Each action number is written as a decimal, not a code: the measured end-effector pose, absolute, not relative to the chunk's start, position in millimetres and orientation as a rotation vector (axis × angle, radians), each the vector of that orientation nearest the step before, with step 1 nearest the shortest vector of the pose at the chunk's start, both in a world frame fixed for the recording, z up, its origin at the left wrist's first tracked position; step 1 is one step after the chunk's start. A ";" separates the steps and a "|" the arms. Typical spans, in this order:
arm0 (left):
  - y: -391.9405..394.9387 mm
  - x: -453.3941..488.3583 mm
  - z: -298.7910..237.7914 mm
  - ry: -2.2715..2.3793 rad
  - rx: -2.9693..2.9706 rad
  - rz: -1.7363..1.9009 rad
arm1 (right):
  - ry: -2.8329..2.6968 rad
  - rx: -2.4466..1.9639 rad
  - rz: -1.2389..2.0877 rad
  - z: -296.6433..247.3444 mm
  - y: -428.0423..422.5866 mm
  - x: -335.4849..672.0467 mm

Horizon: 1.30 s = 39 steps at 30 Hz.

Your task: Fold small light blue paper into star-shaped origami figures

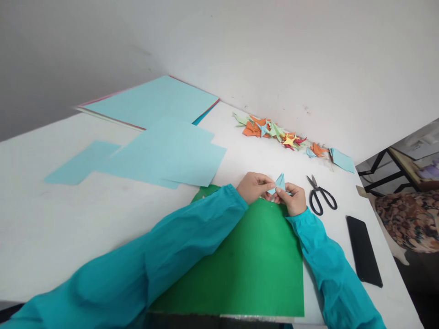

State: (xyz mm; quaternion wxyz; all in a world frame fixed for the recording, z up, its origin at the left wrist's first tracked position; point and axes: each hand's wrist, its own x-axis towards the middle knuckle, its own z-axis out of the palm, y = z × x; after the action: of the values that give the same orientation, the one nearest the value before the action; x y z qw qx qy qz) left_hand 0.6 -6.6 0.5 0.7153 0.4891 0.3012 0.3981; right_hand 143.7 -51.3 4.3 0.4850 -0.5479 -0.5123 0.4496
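Where the white table is closest, a big green sheet lies flat, and two blue-green sleeves reach over it. At its far edge the left hand and the right hand meet. Both pinch a small folded blue paper, thumbs and fingertips pressed together on it. The paper sits right between them, with the left hand at its 9 o'clock and the right at its 4. Its sharp tip points to 12 o'clock. Black scissors lie at 3 o'clock. Farther off are pale blue sheets at 10 and a heap of folded shapes at 12.
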 end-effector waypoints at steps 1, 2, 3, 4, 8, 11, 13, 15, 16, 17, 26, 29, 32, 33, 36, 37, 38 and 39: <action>-7.2 0.9 1.6 0.689 1.080 0.898 | -1.229 -1.336 1.097 3.9 -51.2 143.7; -8.0 1.3 2.9 0.709 1.086 0.912 | -1.206 -1.333 1.099 3.3 -51.0 143.6; -9.0 1.7 4.2 0.728 1.100 0.921 | -1.178 -1.324 1.103 2.6 -50.8 143.5; -10.1 2.1 5.3 0.737 1.127 0.916 | -1.149 -1.312 1.109 1.8 -50.5 143.5; -12.7 3.0 5.5 0.740 1.234 0.866 | -1.057 -1.265 1.157 -1.6 -48.4 144.6; -12.5 3.3 2.3 0.731 1.273 0.875 | -1.014 -1.246 1.202 -3.0 -47.0 145.3; -12.0 3.3 0.6 0.725 1.286 0.871 | -1.009 -1.251 1.207 -2.8 -46.7 144.8; -11.8 3.3 -0.3 0.725 1.293 0.858 | -1.040 -1.274 1.185 -1.8 -46.8 143.9; -11.9 3.2 -0.4 0.722 1.297 0.850 | -1.066 -1.287 1.175 -1.1 -47.0 143.4; -12.1 3.1 -0.5 0.718 1.302 0.843 | -1.096 -1.298 1.172 -0.3 -47.3 143.1; -11.4 -2.6 7.3 0.592 1.372 0.783 | -1.288 -1.251 1.169 3.7 -49.4 145.4; -11.3 -3.1 10.3 0.577 1.344 0.782 | -1.303 -1.244 1.184 2.2 -48.3 147.1; -12.0 -2.0 10.3 0.582 1.326 0.766 | -1.290 -1.225 1.219 -0.4 -47.5 148.2; -12.3 -1.6 9.7 0.593 1.327 0.768 | -1.280 -1.220 1.223 -1.3 -47.4 148.1; -12.7 -0.8 6.7 0.630 1.335 0.795 | -1.250 -1.218 1.200 -2.8 -47.8 147.1; -12.7 -0.8 5.5 0.628 1.342 0.796 | -1.247 -1.222 1.186 -2.8 -48.1 146.6; -12.6 -0.8 4.3 0.617 1.350 0.787 | -1.251 -1.228 1.169 -2.5 -48.3 146.2; -12.4 -0.8 3.0 0.601 1.362 0.769 | -1.262 -1.236 1.153 -1.9 -48.5 145.8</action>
State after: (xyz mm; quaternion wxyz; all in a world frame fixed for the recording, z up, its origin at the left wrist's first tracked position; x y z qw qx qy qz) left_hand -0.8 -12.4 3.0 0.6692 0.6039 0.2665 0.3413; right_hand 145.8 -48.5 -1.9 0.4935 -0.5095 -0.5205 0.4754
